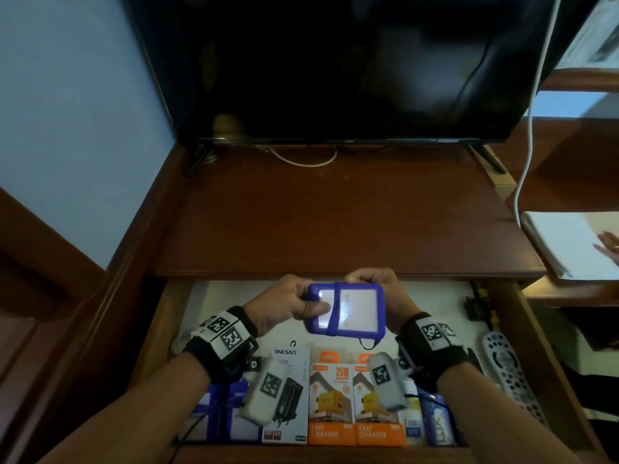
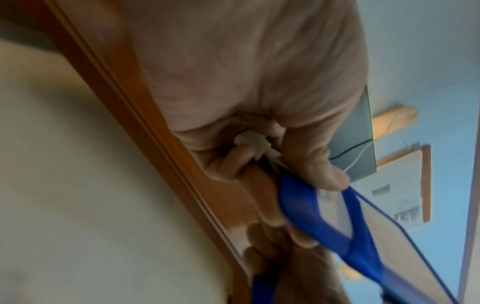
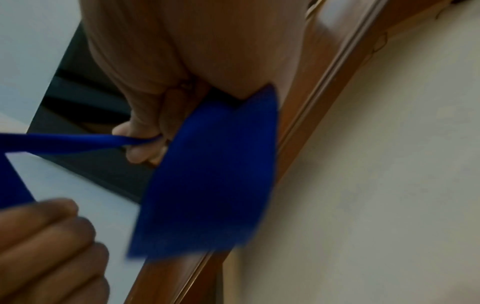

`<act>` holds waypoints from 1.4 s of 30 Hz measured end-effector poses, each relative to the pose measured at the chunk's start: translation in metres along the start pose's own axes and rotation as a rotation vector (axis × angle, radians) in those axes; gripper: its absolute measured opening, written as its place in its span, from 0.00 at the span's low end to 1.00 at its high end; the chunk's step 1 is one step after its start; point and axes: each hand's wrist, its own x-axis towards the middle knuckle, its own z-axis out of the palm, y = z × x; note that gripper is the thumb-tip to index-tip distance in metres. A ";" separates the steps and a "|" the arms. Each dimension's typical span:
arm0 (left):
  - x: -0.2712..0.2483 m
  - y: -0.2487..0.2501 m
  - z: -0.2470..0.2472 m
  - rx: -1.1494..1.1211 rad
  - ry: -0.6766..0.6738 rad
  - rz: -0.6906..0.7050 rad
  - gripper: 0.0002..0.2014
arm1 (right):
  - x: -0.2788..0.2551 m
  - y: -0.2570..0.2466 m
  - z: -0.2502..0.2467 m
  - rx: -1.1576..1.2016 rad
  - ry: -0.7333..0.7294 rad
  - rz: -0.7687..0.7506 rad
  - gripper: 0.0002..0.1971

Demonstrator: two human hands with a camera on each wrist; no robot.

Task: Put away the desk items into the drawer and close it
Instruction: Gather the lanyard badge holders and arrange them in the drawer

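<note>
While gripped at both ends, left hand and right hand fingers curled round: flat blue-framed rectangular case above open wooden drawer; unplaced, unclosed.

I see the bench as polished reddish-brown wood with a soft sheen. The drawer is the same wood, lined pale and matt. The blue case looks like smooth rubbery plastic with a glossy clear face. The charger boxes are shiny printed card.
</note>
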 end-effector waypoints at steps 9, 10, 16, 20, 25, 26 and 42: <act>0.010 0.002 0.010 -0.123 0.251 0.001 0.06 | 0.024 0.022 0.024 0.346 0.148 0.187 0.12; 0.010 0.003 0.008 -0.095 0.267 -0.011 0.05 | 0.023 0.019 0.024 0.332 0.158 0.195 0.10; 0.013 0.010 0.005 -0.127 0.469 -0.050 0.04 | 0.011 0.017 0.036 -0.026 0.158 0.162 0.22; 0.023 0.002 0.005 -0.173 0.676 -0.066 0.03 | 0.000 0.008 0.053 -0.171 0.061 0.126 0.16; 0.029 -0.017 0.001 0.105 0.764 -0.066 0.02 | -0.005 -0.005 0.062 -0.276 -0.005 0.146 0.14; 0.029 -0.020 0.001 0.211 0.761 -0.076 0.03 | -0.007 -0.006 0.062 -0.296 -0.029 0.153 0.14; -0.008 -0.062 0.005 0.849 0.209 -0.154 0.03 | -0.009 0.008 0.053 -0.494 -0.167 0.098 0.19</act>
